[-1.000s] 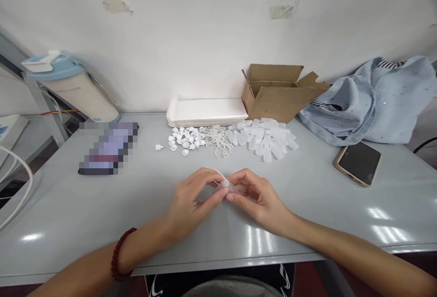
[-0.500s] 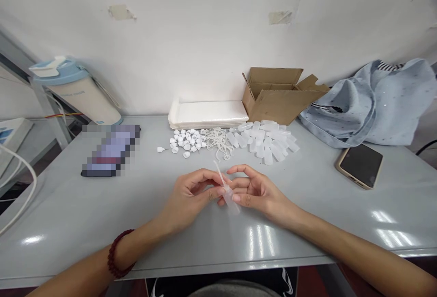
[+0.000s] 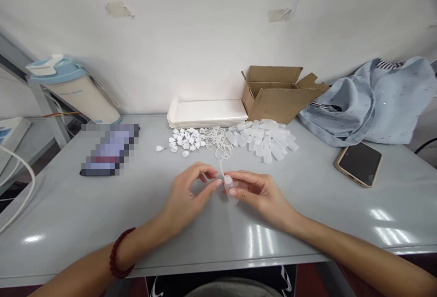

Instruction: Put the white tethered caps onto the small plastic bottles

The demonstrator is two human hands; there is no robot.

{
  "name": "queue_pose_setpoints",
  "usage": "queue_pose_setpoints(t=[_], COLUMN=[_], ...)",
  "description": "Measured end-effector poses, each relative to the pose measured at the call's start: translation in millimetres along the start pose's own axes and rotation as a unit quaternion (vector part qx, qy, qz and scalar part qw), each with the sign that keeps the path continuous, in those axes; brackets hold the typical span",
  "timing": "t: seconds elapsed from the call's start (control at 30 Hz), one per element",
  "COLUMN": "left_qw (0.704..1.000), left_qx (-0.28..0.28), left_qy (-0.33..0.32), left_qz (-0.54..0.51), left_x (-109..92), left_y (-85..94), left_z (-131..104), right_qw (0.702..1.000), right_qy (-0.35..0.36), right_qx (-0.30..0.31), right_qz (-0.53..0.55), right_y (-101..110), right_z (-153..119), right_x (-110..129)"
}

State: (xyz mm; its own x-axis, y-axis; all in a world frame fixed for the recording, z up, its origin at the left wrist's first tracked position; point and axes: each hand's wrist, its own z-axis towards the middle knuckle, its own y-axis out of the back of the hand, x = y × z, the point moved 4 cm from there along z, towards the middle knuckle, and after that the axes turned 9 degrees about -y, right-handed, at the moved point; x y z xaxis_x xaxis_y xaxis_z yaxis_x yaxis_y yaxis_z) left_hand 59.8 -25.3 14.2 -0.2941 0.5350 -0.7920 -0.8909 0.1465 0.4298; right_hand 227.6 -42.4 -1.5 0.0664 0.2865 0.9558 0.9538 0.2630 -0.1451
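Grey table (image 3: 205, 249) before me: white caps (image 3: 187, 144), pale strands (image 3: 218, 138), translucent bottles (image 3: 267, 151) heaped midway; white stack (image 3: 208, 111), open carton (image 3: 285, 102) behind; flask (image 3: 80, 94) left; phone (image 3: 360, 164), blue bag (image 3: 394, 101) right.

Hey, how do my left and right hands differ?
Your right hand holds a small bottle; your left hand, beside it, holds nothing. A dark red bracelet circles the arm behind your left hand; none shows behind your right hand. Both have bent fingers over the gray table.
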Motion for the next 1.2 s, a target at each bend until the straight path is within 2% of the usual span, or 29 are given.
queue_pose_setpoints(t=[0.07,0.13,0.17,0.27,0.37,0.5,0.6,0.73,0.87,0.93,1.07,1.2], left_qw=[0.983,0.951,0.937,0.907,0.894,0.897,0.905,0.914,0.933,0.939,0.946,0.949], left_qx=[-0.023,0.007,0.029,0.078,0.096,0.101,0.124,0.174,0.154,0.145,0.169,0.183], left_qy=[-0.151,-0.265,-0.298,-0.336,-0.342,-0.325,-0.298,-0.223,-0.104,-0.064,0.004,0.011], left_qz=[0.098,0.156,0.181,0.242,0.273,0.282,0.278,0.290,0.307,0.305,0.277,0.258], left_x=[-14,-23,-25,-24,-22,-20,-17,-6,15,25,41,44], left_y=[0.1,-5.5,-8.7,-15.8,-18.4,-15.1,-4.2,26.6,69.3,86.3,103.8,110.1], left_z=[-2,-6,-8,-13,-15,-13,-9,-9,-20,-26,-34,-35], right_qw=[1.000,0.999,0.999,0.999,0.999,0.999,0.998,0.992,0.988,0.987,0.986,0.985], right_qy=[-0.021,-0.031,-0.031,-0.030,-0.037,-0.027,-0.006,0.004,-0.008,-0.017,-0.034,-0.054], right_qx=[-0.014,-0.014,-0.012,-0.009,-0.021,-0.010,0.022,0.045,0.042,0.039,0.042,0.036], right_qz=[0.017,0.026,0.027,0.020,0.013,-0.024,-0.061,-0.118,-0.148,-0.156,-0.158,-0.163], right_y=[2,2,1,0,0,-2,-4,-6,-6,-6,-7,-8], right_z=[0,0,-1,-1,-1,0,-1,-5,-6,-4,-2,-2], right_x=[-1,-1,-1,-2,-3,-5,-4,-2,-2,-3,-6,-5])
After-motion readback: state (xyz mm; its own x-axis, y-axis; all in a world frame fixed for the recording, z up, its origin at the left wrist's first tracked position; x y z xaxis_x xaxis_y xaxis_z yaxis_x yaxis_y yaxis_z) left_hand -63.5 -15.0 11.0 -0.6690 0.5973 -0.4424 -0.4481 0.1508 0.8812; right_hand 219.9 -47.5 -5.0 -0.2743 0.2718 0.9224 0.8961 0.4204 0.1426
